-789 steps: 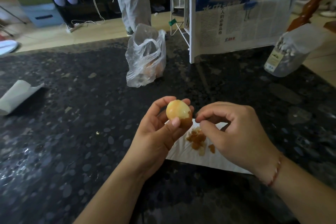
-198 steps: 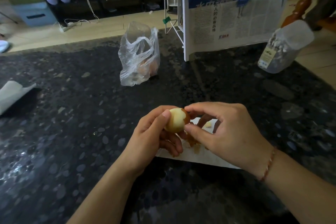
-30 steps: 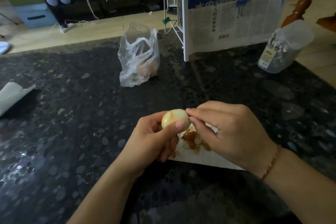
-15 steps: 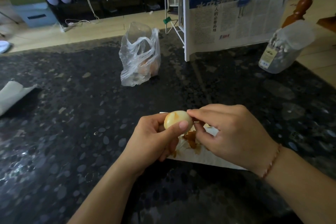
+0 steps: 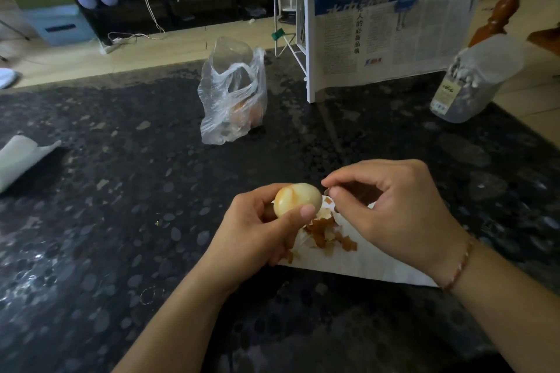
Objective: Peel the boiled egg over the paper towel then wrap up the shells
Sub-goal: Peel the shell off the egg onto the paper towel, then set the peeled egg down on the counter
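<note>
My left hand [image 5: 257, 230] grips a pale, brown-streaked boiled egg [image 5: 297, 198], its visible side smooth and bare of shell, above the left end of a white paper towel [image 5: 363, 260]. A heap of brown shell pieces [image 5: 328, 235] lies on the towel just under the egg. My right hand [image 5: 394, 209] hovers to the right of the egg with thumb and forefinger pinched together just off the egg's right end; whether a tiny shell bit sits between them is too small to tell. My hands hide part of the towel.
The dark speckled stone counter [image 5: 121, 221] carries a clear plastic bag [image 5: 233, 97] with orange-brown items at the back, a white rack hung with newspaper [image 5: 378, 39] behind it, a clear plastic jar [image 5: 472, 82] at the far right, and a folded white paper [image 5: 21, 157] at the left edge.
My right hand has lifted slightly away from the egg, fingertips pinched. The egg has turned a little in my left hand. More shell pieces show on the towel.
</note>
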Demonstrator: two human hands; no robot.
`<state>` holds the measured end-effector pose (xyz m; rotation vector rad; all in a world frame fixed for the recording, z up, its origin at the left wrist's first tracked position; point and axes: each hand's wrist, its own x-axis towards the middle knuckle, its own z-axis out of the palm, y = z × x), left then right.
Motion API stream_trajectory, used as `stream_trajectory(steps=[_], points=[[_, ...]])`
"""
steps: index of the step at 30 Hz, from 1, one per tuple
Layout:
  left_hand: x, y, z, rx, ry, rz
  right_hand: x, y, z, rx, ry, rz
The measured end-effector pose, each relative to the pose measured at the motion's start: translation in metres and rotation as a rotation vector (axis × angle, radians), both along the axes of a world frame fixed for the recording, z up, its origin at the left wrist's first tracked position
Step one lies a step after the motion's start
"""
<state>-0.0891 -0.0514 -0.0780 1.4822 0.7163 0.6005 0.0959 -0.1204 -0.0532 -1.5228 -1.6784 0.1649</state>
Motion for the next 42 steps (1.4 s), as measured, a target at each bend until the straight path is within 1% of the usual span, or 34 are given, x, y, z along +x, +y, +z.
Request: stream_trajectory(steps=[3,6,9,12,15,20,24,26,29,32,34,37,39,42], points=[[0.001,0.000,-0.001,0.023,-0.020,0.026,0.000,-0.001,0.000,-0.032,0.024,0.039],[0.001,0.002,-0.006,0.029,-0.069,0.023,0.001,-0.001,-0.001,-0.048,-0.010,0.008],[0.000,0.004,-0.010,0.069,-0.072,0.006,0.001,-0.001,0.001,-0.069,-0.014,-0.013],[0.001,0.005,-0.011,0.095,-0.088,-0.020,-0.002,-0.001,0.002,-0.078,0.046,0.007],[0.001,0.005,-0.012,0.100,-0.115,-0.042,-0.004,0.000,0.002,-0.075,0.053,0.006],[0.000,0.005,-0.012,0.111,-0.135,-0.064,-0.004,0.003,0.002,-0.066,0.128,-0.006],[0.002,0.001,-0.012,0.183,-0.088,-0.024,-0.007,0.001,0.004,-0.133,0.300,0.023],[0.004,-0.001,-0.011,0.239,-0.063,-0.010,-0.008,0.000,0.004,-0.190,0.346,0.047],[0.008,-0.003,-0.011,0.347,-0.013,0.000,-0.009,0.000,0.002,-0.266,0.278,0.120],[0.010,-0.002,-0.013,0.432,0.033,0.067,-0.008,0.003,-0.001,-0.235,0.193,0.132],[0.012,-0.001,-0.014,0.495,0.062,0.098,-0.006,0.005,0.000,-0.231,0.228,0.130],[0.013,0.001,-0.011,0.550,0.086,0.114,-0.002,0.007,0.003,-0.255,0.351,0.147],[0.012,0.005,-0.009,0.542,0.133,0.139,0.004,0.012,0.004,-0.256,0.357,0.088],[0.010,0.011,-0.012,0.634,0.325,0.273,0.019,0.028,-0.005,-0.285,0.190,-0.108]])
